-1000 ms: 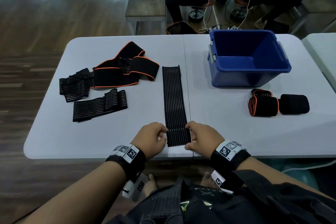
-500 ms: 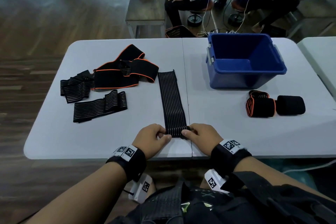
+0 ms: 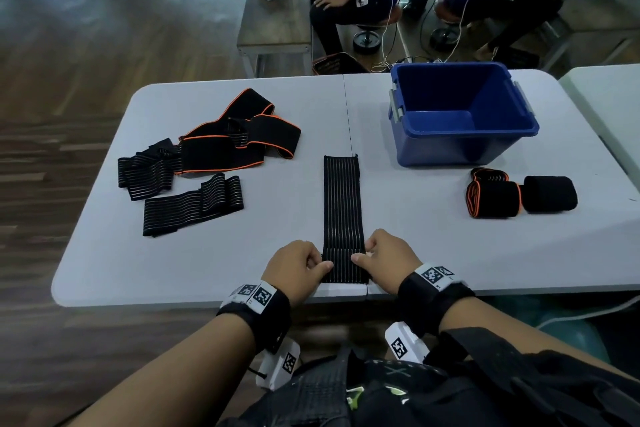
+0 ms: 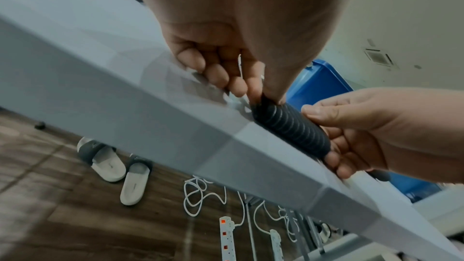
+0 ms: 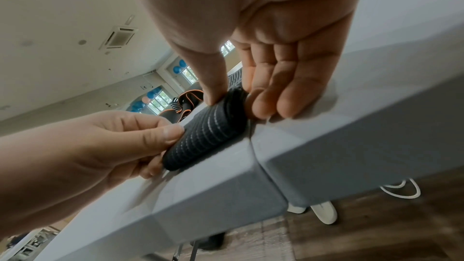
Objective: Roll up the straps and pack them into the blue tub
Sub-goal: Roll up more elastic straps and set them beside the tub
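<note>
Evidently both hands worked one strap (image 3: pixel 342 204): the left hand (image 3: pixel 298 265) and right hand (image 3: pixel 388 260) each pinched an end of its roll, probably keeping the winding straight.

Grey folding table (image 3: pixel 242 263). Ribbed strap (image 3: pixel 342 204) runs away from the fingers (image 3: pixel 313 255); loose straps (image 3: pixel 207 163) far left; blue tub (image 3: pixel 460 149) and two rolled straps (image 3: pixel 519 196) right beyond them.
</note>
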### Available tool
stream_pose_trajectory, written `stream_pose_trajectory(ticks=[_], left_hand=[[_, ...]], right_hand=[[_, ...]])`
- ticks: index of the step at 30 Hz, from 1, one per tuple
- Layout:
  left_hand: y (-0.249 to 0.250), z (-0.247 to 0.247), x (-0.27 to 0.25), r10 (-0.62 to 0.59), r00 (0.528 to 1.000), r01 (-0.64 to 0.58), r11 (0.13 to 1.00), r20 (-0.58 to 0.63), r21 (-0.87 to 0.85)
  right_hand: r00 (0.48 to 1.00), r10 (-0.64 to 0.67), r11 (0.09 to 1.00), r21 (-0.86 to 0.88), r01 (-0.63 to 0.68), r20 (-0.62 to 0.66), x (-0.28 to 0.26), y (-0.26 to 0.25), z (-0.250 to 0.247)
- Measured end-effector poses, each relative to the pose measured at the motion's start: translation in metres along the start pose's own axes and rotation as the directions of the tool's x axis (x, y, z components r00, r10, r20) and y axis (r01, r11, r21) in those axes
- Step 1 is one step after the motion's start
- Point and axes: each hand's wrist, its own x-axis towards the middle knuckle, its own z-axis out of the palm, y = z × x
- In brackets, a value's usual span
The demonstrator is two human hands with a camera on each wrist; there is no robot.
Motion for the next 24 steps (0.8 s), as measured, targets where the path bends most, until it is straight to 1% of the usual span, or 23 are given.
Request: stream_pose_trajectory(ticks=[2, 4, 6, 8, 10, 12, 14, 16, 19, 22, 24], left_hand=[[-0.001, 0.001, -0.003, 0.043, 0.997, -0.047, 0.997, -0.066, -0.06], [-0.001, 0.002, -0.005, 0.115, 0.991, -0.116, 0.993, -0.072, -0.015], [-0.002, 0.003, -0.004, 0.168, 0.986, -0.166, 0.983, -0.022, 0.077], [-0.005, 0.001, -0.005, 0.175, 0.984, -0.179, 0.976, 0.041, 0.125], [-0.01, -0.001, -0.006, 0.183, 0.979, -0.195, 0.969, 0.086, 0.155], [-0.013, -0.001, -0.008, 0.182, 0.978, -0.198, 0.964, 0.1, 0.179], [-0.014, 0.001, -0.008, 0.168, 0.982, -0.18, 0.97, 0.085, 0.163], [-0.013, 0.002, -0.007, 0.133, 0.989, -0.141, 0.981, 0.066, 0.133], [-0.012, 0.0, -0.005, 0.073, 0.997, -0.076, 0.995, 0.04, 0.063], [-0.008, -0.004, -0.004, 0.019, 0.999, -0.019, 1.0, 0.037, -0.002], [-0.006, -0.005, -0.001, 0.001, 0.999, -0.001, 1.0, 0.033, -0.001]], right_hand=[[1.0, -0.019, 0.999, 0.029, 0.019, -0.005, -0.003, 0.001, 0.001], [0.998, -0.058, 0.998, 0.026, 0.058, -0.009, -0.006, 0.002, 0.003], [0.994, -0.104, 0.993, -0.055, 0.105, 0.015, -0.008, 0.002, 0.003], [0.988, -0.144, 0.977, -0.15, 0.151, 0.056, -0.01, 0.001, 0.0], [0.977, -0.175, 0.951, -0.234, 0.2, 0.123, -0.013, 0.001, -0.004], [0.964, -0.199, 0.91, -0.332, 0.248, 0.174, -0.016, 0.002, -0.005], [0.961, -0.218, 0.888, -0.373, 0.268, 0.171, -0.017, 0.003, -0.004], [0.965, -0.216, 0.909, -0.329, 0.255, 0.15, -0.016, 0.005, -0.003], [0.975, -0.179, 0.96, -0.195, 0.202, 0.13, -0.015, 0.01, -0.002], [0.982, -0.164, 0.978, -0.113, 0.174, 0.098, -0.01, 0.011, -0.004], [0.984, -0.15, 0.985, -0.068, 0.156, 0.096, -0.007, 0.007, -0.006]])
